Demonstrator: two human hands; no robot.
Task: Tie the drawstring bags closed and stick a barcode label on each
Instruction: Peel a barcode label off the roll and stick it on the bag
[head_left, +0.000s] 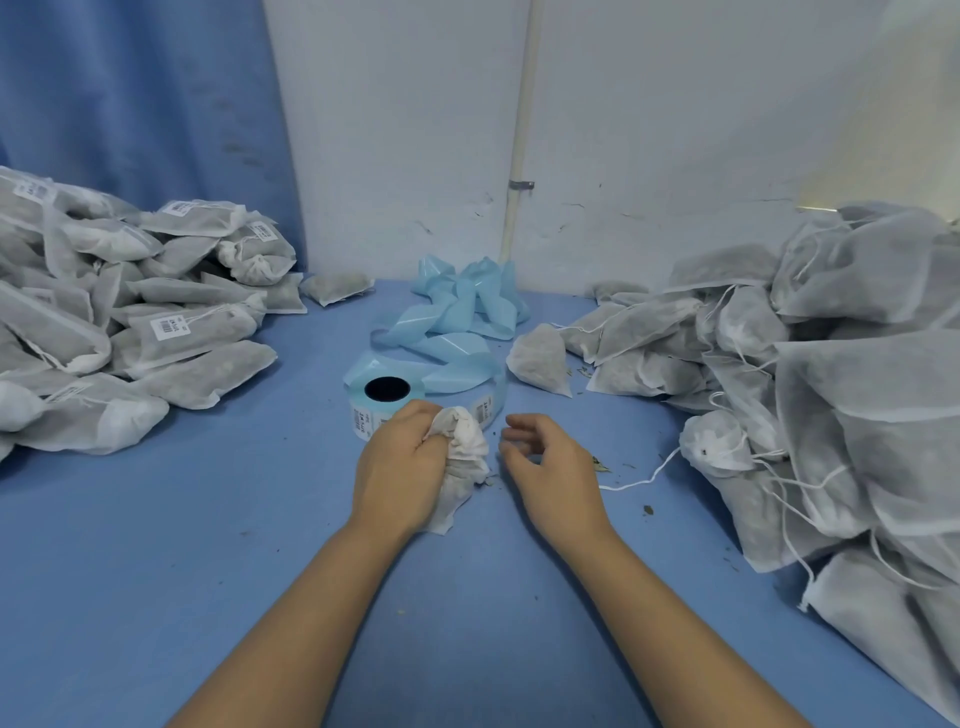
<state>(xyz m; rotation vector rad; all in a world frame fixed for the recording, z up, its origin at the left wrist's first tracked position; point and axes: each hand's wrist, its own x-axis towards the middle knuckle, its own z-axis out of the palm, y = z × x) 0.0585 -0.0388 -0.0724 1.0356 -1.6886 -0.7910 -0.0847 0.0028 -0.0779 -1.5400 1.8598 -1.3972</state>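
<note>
Left hand (400, 467) grips bag (465, 457); right hand (550, 467) loosely curled, empty.

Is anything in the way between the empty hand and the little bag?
No, nothing visible. The right hand is just beside the bag that the left hand grips; only blue table with a few crumbs lies between.

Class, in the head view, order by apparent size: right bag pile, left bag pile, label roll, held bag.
1. right bag pile
2. left bag pile
3. label roll and held bag look alike; unranked
</note>
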